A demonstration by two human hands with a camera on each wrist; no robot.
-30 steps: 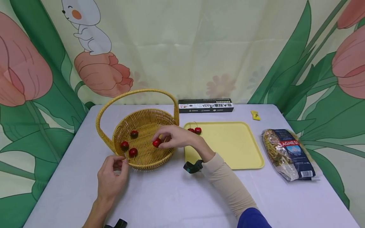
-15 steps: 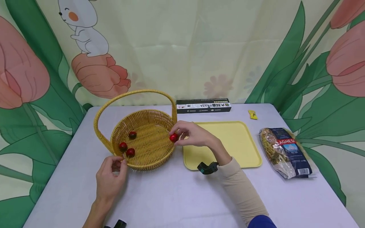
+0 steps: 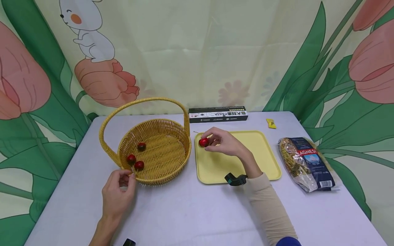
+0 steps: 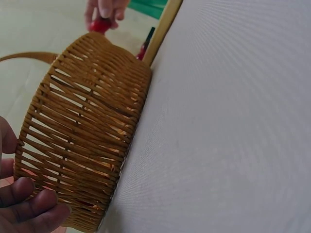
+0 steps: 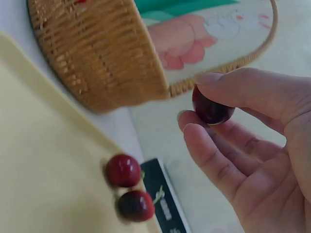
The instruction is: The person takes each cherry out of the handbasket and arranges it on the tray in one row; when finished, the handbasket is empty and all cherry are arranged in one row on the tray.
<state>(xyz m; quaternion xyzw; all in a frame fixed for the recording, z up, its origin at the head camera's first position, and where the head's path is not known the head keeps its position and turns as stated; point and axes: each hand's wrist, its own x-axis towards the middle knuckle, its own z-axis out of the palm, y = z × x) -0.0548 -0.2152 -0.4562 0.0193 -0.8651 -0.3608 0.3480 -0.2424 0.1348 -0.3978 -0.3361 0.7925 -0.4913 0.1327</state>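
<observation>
My left hand [image 3: 118,194] pinches the near-left rim of a round wicker basket [image 3: 163,180] with a tall arched handle. Three dark red cherries [image 3: 139,165] lie on the left side of the basket's floor. Between the thumb and fingers of my right hand [image 3: 227,142] is another cherry [image 5: 213,107], held up above the far-left corner of a yellow tray [image 3: 240,164]. Two cherries with stems [image 5: 124,171] rest side by side at that corner, seen in the right wrist view; in the head view the held cherry and fingers mostly cover them.
Behind the tray lies a black pasta box [image 3: 218,114]. A small yellow packet [image 3: 271,123] sits at the back right, and a bag of Agnesi pasta [image 3: 306,164] lies right of the tray. A printed curtain [image 3: 172,58] hangs behind the table.
My right hand has carried the cherry rightward out of the basket, past its rim, to above the tray's far-left corner. The left hand stays on the basket rim.
</observation>
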